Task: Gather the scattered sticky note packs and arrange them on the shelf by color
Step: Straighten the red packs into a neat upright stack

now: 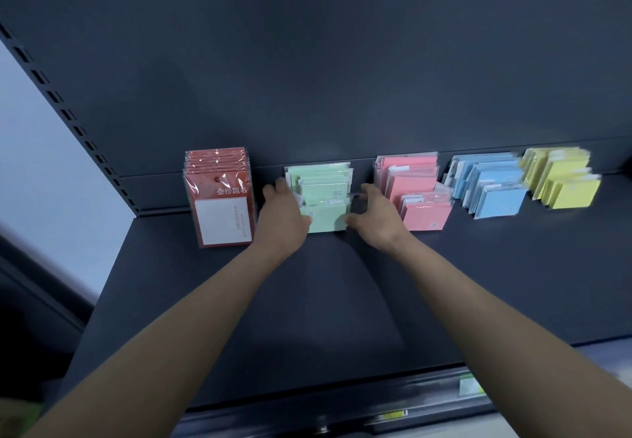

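Observation:
Five groups of sticky note packs stand along the back of a dark shelf [342, 300]: red packs [220, 198], green packs [323, 191], pink packs [415, 191], blue packs [492, 184] and yellow packs [564, 177]. My left hand [282, 215] holds the left side of the green group, thumb on the front pack. My right hand [371, 217] holds the right side of the same group, fingers along its edge. Both hands squeeze the green packs between them.
The shelf's back panel [342, 78] rises right behind the packs. A slotted upright [68, 116] runs down the left side. The front rail [393, 413] carries price labels. The front part of the shelf surface lies bare beneath my forearms.

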Demonstrator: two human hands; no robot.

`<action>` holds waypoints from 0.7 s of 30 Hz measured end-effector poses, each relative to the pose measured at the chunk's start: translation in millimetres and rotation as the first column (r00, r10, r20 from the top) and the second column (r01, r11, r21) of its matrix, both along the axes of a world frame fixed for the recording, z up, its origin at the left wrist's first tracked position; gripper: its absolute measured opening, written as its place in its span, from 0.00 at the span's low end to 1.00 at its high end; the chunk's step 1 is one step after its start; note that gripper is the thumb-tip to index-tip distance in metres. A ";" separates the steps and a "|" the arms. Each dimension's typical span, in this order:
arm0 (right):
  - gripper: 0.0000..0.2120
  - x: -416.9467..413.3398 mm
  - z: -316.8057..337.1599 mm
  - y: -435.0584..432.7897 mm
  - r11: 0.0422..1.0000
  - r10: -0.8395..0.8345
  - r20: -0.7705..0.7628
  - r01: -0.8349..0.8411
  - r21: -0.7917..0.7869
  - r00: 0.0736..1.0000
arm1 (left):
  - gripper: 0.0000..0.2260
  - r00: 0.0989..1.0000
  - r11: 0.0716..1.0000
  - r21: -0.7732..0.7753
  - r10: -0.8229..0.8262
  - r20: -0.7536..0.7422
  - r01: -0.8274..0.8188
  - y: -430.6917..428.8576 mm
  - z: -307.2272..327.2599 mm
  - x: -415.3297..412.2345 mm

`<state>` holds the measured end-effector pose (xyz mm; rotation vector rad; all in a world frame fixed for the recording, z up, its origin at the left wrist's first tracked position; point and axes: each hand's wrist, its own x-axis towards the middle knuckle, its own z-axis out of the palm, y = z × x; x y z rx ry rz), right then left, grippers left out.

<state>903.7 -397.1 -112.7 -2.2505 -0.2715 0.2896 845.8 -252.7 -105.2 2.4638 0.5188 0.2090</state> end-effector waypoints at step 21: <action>0.13 39.8 -10.1 -110.9 0.946 -0.323 0.089 0.325 -0.003 0.942 | 0.15 0.973 0.957 -0.187 -0.230 -0.025 0.222 -117.0 -14.7 55.3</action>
